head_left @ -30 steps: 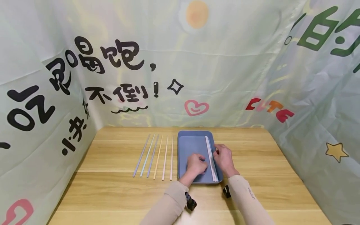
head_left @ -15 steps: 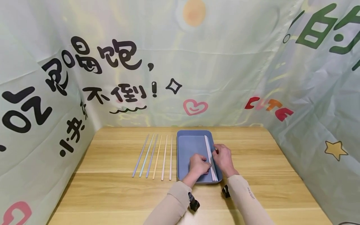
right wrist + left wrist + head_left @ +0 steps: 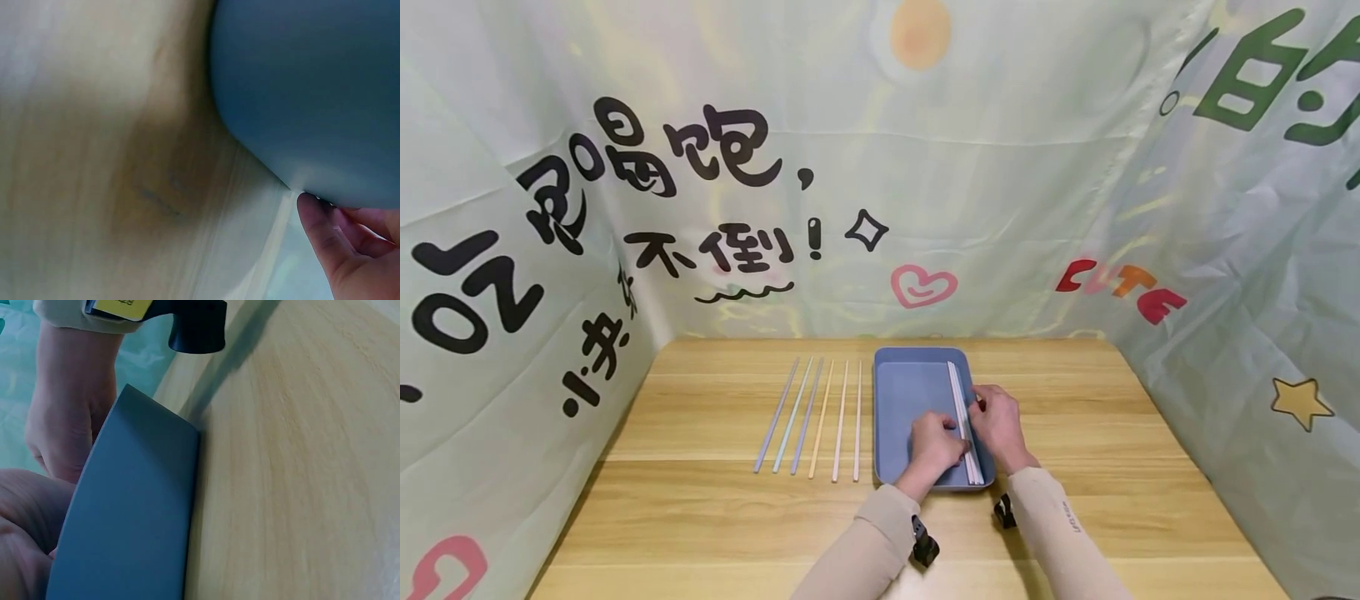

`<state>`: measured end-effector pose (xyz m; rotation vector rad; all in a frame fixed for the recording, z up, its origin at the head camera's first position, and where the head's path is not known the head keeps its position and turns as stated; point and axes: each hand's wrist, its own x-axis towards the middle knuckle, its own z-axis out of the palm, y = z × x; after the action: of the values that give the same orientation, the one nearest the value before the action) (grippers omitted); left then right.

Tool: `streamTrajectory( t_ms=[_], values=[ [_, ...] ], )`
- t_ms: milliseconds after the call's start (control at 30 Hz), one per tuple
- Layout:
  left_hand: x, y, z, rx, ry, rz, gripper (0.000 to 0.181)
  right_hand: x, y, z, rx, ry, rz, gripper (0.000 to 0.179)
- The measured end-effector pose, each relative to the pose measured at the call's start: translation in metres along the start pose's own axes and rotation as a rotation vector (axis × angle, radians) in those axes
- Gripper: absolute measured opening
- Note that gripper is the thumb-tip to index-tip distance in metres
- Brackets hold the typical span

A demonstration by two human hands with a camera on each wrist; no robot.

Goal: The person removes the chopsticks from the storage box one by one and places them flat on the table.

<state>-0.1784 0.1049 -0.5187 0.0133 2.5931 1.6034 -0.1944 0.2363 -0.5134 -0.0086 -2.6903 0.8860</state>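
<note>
In the head view a blue-grey rectangular tray [image 3: 906, 385] stands on the wooden table, with a small bundle of pale chopsticks [image 3: 956, 390] lengthwise along its right side. My left hand [image 3: 934, 442] is inside the tray, its curled fingers on the bundle near the front end. At the outer right side, my right hand [image 3: 998, 421] holds the tray by its rim. The right wrist view has thumb and fingers of this right hand [image 3: 353, 256] pinching the tray's edge [image 3: 306, 106]. In the left wrist view, the tray wall [image 3: 134, 500] partly hides the left hand [image 3: 28, 525].
Left of the tray, several single chopsticks [image 3: 815, 417] lie spaced side by side on the table [image 3: 700, 517], in purple, pale blue, yellow and pink. Printed cloth walls [image 3: 820, 317] enclose the table's back and sides. Each wrist carries a black camera [image 3: 925, 546].
My left hand has shifted right inside the tray, from beside the bundled chopsticks onto them. The right hand keeps its hold at the tray's right side. The loose chopsticks have not moved.
</note>
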Motion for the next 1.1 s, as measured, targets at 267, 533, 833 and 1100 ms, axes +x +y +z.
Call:
streamTrajectory(
  t_ms=[267, 533, 833, 1100],
  values=[
    [-0.001, -0.001, 0.001, 0.017, 0.003, 0.004, 0.020, -0.001, 0.002, 0.000, 0.024, 0.020, -0.022, 0.032],
    [-0.003, -0.002, -0.002, 0.054, 0.021, 0.046, 0.010, 0.000, 0.002, -0.001, 0.011, 0.019, -0.025, 0.031],
    [-0.004, -0.003, -0.005, 0.070, 0.036, 0.042, 0.030, -0.001, 0.001, -0.001, 0.009, 0.011, -0.008, 0.031],
    [-0.004, -0.003, -0.012, -0.018, -0.005, -0.044, 0.030, -0.001, 0.002, -0.001, 0.009, 0.016, -0.017, 0.030]
  ],
)
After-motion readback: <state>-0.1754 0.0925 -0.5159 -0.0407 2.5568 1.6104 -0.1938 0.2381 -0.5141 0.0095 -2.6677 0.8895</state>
